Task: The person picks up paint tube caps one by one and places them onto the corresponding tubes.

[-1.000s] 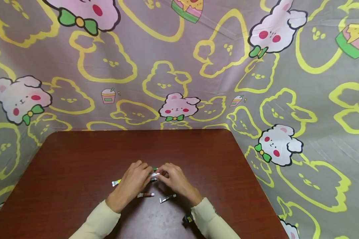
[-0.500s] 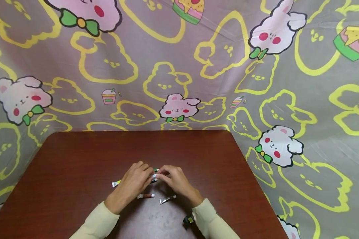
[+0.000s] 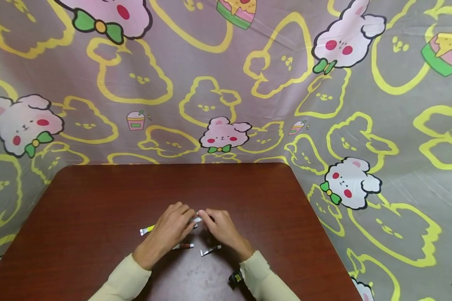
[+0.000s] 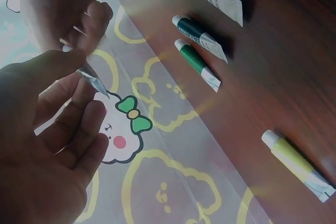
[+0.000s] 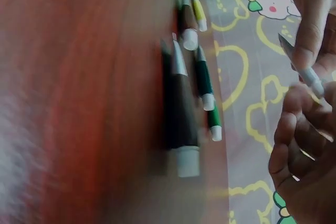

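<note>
A small silver-white paint tube is pinched between the thumb and fingers of my left hand, above the table. At its white cap are the curled fingers of my right hand; the exact contact is partly hidden. Below the hands lie a yellow paint tube, a brown paint tube and a dark paint tube. In the left wrist view, a dark green paint tube and a bright green paint tube lie side by side.
The tubes lie on a reddish-brown wooden table. A patterned cloth hangs behind it and along its sides. Beside the right sleeve is a small black object with a yellow mark.
My right thumb and fingers have turned upward at the tube's cap, and the tube tilts slightly. My left hand stays nearly in place. The tubes on the table have not moved.
</note>
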`<state>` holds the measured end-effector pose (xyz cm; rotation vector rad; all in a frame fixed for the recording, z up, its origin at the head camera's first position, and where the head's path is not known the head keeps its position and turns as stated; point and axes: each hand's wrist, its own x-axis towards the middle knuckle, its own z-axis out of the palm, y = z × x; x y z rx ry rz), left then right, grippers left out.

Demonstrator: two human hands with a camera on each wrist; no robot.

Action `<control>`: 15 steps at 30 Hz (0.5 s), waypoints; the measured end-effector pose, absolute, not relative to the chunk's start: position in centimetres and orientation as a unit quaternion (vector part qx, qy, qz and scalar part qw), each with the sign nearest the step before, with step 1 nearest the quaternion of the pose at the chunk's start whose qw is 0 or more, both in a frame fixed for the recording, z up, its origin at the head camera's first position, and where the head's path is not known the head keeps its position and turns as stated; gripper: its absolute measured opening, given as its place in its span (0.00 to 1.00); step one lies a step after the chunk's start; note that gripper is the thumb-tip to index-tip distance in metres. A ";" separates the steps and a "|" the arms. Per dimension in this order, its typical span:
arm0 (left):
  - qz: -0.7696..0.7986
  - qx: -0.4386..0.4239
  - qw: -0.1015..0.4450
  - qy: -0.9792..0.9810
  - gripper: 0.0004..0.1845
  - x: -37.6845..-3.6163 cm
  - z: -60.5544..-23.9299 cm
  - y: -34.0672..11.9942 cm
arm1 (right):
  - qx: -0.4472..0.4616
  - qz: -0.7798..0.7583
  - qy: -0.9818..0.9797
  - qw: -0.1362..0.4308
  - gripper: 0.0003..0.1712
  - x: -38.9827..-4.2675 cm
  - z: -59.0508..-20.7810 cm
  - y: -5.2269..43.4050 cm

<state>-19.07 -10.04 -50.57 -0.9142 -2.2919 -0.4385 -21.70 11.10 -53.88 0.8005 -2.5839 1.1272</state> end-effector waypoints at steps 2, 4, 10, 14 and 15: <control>-0.168 -0.348 0.315 -0.867 0.17 -19.1 -50.6 -10.0 | 0.267 0.389 -0.875 0.107 0.16 -21.7 -54.0 11.0; -0.169 -0.349 0.317 -0.865 0.17 -19.2 -50.7 -10.1 | 0.264 0.407 -0.869 0.100 0.11 -21.6 -54.0 11.1; -0.176 -0.344 0.312 -0.868 0.16 -19.3 -50.8 -10.1 | 0.280 0.477 -0.831 0.062 0.10 -21.3 -53.7 11.8; -0.179 -0.340 0.305 -0.871 0.15 -19.2 -51.0 -10.1 | 0.299 0.476 -0.825 0.058 0.09 -21.1 -53.9 12.1; -0.179 -0.338 0.303 -0.873 0.15 -19.2 -51.0 -10.1 | 0.300 0.475 -0.825 0.059 0.08 -21.1 -54.0 12.1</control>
